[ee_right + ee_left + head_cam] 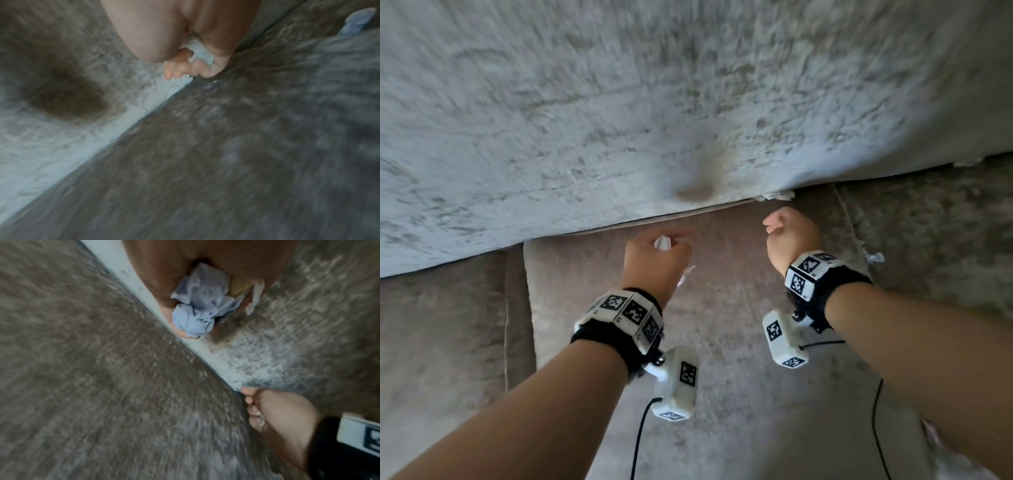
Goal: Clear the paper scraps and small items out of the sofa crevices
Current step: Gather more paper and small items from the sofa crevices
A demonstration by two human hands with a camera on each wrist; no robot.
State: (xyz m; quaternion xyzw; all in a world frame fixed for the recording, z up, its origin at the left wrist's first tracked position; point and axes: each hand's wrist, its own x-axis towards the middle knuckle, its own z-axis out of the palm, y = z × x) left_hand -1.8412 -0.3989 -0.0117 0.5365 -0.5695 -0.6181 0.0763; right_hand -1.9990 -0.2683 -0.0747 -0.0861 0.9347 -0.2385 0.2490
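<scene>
Dim, soft daylight; heavy motion blur esp. wrist views; edges warped.

We see bare forearms with no sleeves. Each wrist wears a black band (604, 339) ringed by white blocks printed with black-and-white square markers. Below the left hand (654, 262) a white camera box (676, 382) hangs from the band on a metal screw joint, marker on its face, a black cable (638, 442) trailing near. The right hand (791, 236) carries the same: band, marker blocks (808, 274), white box (782, 339), thin black cable (876, 411).
</scene>
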